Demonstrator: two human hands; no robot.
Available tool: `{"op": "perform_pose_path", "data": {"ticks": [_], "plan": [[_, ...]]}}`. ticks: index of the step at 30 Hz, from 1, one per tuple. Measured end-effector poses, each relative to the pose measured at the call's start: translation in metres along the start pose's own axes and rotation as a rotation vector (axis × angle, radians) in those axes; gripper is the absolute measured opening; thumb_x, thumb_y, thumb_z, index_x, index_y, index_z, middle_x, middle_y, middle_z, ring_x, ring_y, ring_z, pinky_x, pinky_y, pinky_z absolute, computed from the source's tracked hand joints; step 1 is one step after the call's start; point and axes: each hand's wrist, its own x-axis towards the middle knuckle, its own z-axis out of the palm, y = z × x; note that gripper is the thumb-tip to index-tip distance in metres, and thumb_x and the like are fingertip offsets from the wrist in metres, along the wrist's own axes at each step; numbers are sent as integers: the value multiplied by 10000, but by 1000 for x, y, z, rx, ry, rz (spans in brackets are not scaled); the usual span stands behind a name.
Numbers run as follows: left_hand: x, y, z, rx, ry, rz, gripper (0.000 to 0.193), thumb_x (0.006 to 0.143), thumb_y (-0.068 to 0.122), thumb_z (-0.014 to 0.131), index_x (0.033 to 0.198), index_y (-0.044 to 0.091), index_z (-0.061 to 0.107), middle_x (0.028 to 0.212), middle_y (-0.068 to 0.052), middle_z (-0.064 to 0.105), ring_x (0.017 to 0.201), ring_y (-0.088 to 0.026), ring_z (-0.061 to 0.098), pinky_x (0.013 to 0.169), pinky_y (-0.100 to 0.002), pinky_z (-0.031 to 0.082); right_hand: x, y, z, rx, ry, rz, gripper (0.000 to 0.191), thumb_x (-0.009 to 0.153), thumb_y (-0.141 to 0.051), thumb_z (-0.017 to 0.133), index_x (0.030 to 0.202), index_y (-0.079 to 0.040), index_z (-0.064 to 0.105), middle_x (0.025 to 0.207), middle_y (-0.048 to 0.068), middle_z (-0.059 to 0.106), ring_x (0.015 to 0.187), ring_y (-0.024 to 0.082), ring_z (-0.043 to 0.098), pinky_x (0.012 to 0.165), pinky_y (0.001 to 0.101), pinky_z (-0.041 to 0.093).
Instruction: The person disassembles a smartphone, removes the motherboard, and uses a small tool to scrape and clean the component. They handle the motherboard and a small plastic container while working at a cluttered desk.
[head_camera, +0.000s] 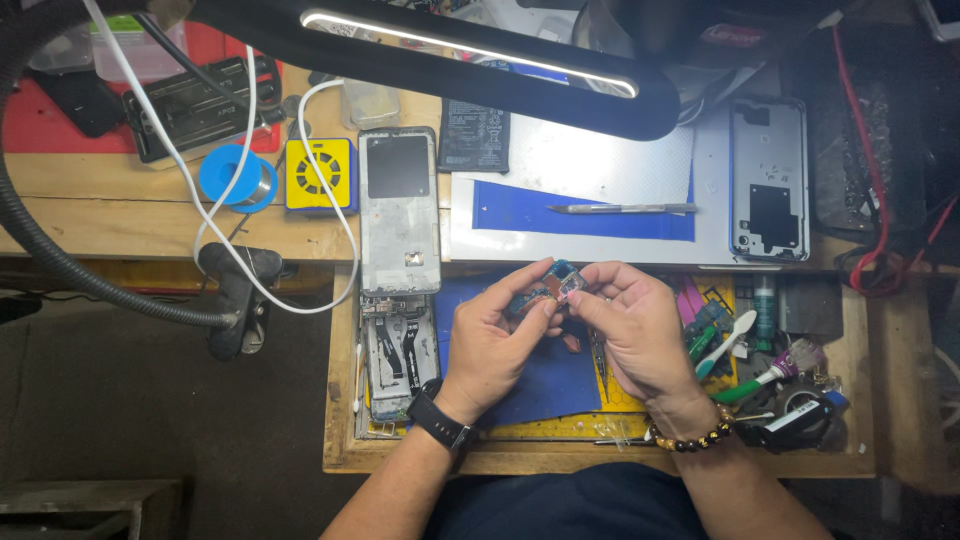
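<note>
Both hands pinch a small phone circuit board at the centre of the frame.

I see my left hand (495, 335) and right hand (635, 330) closed fingertip-to-fingertip on the blue circuit board (556, 283), held above a blue work mat (530, 385). A stripped phone frame (399, 210) lies to the left, a scalpel (620, 208) above, and a phone back cover (768, 178) at upper right.

Blue mat (520, 385), yellow fan (319, 175), blue solder spool (237, 177).
</note>
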Motion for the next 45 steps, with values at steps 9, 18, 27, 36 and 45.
{"op": "perform_pose_path", "data": {"ticks": [9, 18, 27, 36, 45], "plan": [[-2, 10, 2, 120, -9, 41, 408, 975, 20, 662, 1381, 44, 637, 1126, -84, 748, 923, -109, 740, 820, -261, 650, 0, 2, -2, -31, -6, -38, 200, 922, 42, 678, 1101, 65, 592, 945, 120, 682, 772, 165, 706, 629, 310, 610], [-3, 11, 2, 162, -21, 64, 403, 973, 31, 674, 1375, 54, 648, 1112, -79, 762, 925, -104, 746, 827, -257, 653, 1, 6, -6, -28, -1, -29, 185, 914, 39, 682, 1073, 51, 589, 928, 112, 678, 772, 163, 713, 649, 302, 609], [0, 1, -1, 34, -20, -24, 433, 979, 32, 658, 1410, 28, 615, 1154, -103, 732, 930, -125, 739, 813, -261, 649, 0, 12, -5, 56, 46, 5, 145, 956, -64, 676, 1053, 31, 625, 887, 104, 721, 723, 144, 692, 580, 300, 562], [3, -3, -2, -35, -7, -60, 444, 976, 29, 650, 1417, 9, 592, 1191, -125, 712, 955, -141, 742, 801, -257, 651, -1, 6, -5, 53, -20, -4, 161, 942, -9, 654, 1093, 37, 624, 920, 118, 730, 778, 151, 714, 601, 303, 556], [2, -1, 0, 17, 3, -49, 438, 975, 30, 653, 1410, 12, 608, 1167, -114, 727, 922, -113, 731, 785, -235, 639, 0, 10, 0, 82, 35, 14, 127, 949, 6, 642, 1070, 34, 611, 902, 106, 721, 739, 146, 702, 588, 291, 553]]}}
